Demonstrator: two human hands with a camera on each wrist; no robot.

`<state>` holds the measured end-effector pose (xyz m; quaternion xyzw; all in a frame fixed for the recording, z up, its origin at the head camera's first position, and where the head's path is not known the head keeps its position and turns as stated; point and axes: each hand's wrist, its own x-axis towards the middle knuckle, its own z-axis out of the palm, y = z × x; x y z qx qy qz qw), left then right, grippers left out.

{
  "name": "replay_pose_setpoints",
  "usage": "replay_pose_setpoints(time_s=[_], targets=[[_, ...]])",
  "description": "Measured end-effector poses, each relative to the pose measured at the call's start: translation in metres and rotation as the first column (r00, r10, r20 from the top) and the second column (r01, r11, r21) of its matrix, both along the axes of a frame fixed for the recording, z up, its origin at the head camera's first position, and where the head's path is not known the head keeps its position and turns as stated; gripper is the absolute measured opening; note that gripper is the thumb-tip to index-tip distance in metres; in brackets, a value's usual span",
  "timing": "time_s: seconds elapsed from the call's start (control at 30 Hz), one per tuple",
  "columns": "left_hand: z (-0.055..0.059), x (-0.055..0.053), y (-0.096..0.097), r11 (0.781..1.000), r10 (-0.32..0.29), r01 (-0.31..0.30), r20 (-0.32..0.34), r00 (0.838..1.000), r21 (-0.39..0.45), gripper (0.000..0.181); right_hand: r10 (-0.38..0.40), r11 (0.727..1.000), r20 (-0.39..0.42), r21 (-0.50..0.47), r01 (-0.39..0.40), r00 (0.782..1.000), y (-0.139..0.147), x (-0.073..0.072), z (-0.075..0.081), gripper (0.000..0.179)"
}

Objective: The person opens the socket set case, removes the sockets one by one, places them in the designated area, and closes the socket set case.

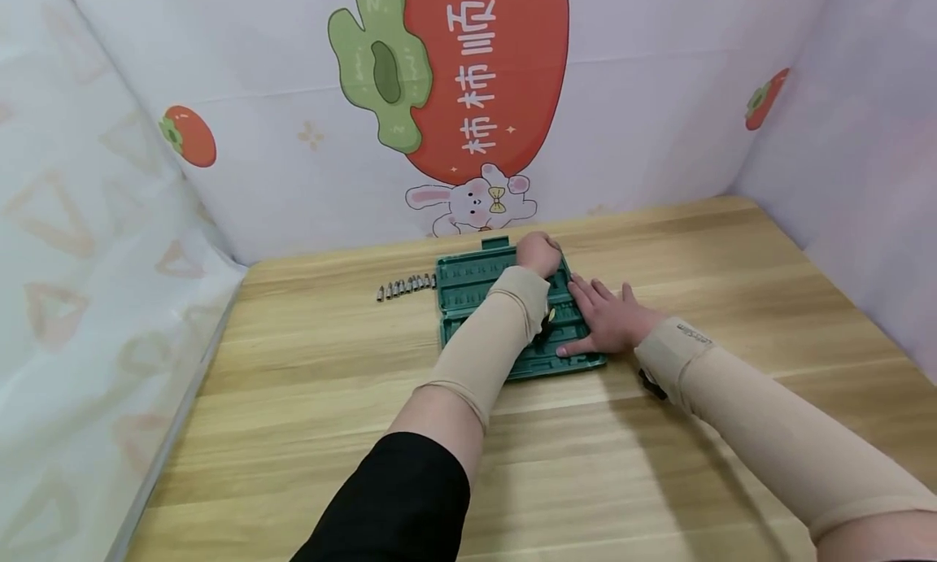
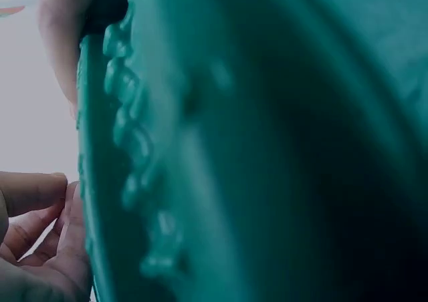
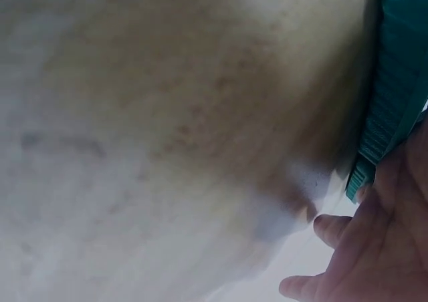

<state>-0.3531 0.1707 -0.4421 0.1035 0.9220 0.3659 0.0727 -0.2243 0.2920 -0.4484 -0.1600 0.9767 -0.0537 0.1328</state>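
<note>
A green plastic case [image 1: 468, 279] lies opened flat, its moulded slots facing up. Over its far right corner, my left hand [image 1: 538, 254] has its fingers curled. In the left wrist view, thumb and fingertips of a hand [image 2: 47, 238] come together beside the case rim [image 2: 90, 202]; I cannot tell what the left fingers hold. My right hand [image 1: 613, 318] lies spread along the case's right edge, thumb over the near corner and fingers straight. Its palm [image 3: 394, 242] shows against the case's ribbed side [image 3: 384, 108] in the right wrist view.
Several small metal bits [image 1: 398, 287] stand in a slanting row left of the case. The wooden table [image 1: 315, 416] meets a printed cloth backdrop [image 1: 278, 155] behind and cloth at both sides. My left forearm [image 1: 483, 334] crosses over the case and hides part of it.
</note>
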Motion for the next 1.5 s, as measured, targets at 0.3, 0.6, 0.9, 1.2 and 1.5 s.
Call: replay_pose_setpoints(time_s=[0.3, 0.6, 0.9, 1.2, 1.5], targets=[[0.015, 0.001, -0.023, 0.951, 0.114, -0.099, -0.036, 0.993, 0.292, 0.012, 0.033, 0.998, -0.005, 0.05, -0.032, 0.999, -0.009, -0.008, 0.0, 0.123], [0.018, -0.011, -0.099, 0.658, 0.145, -0.288, 0.257, 0.955, 0.696, 0.028, 0.028, 0.999, 0.003, 0.017, -0.028, 1.0, -0.003, -0.004, 0.0, 0.126], [0.022, -0.014, -0.184, 0.649, 0.212, -0.346, 0.276, 0.938, 0.677, 0.032, 0.018, 1.0, -0.005, 0.013, -0.018, 1.0, 0.0, 0.0, 0.0, 0.124], [0.026, -0.011, -0.244, 0.607, 0.251, -0.433, 0.357, 0.9, 0.666, 0.034, 0.006, 1.0, -0.003, -0.005, -0.006, 1.0, 0.001, 0.002, 0.001, 0.129], [0.024, -0.006, -0.284, 0.567, 0.264, -0.469, 0.39, 0.882, 0.677, 0.02, 0.01, 1.0, -0.012, -0.007, -0.01, 1.0, -0.003, 0.005, 0.004, 0.123]])
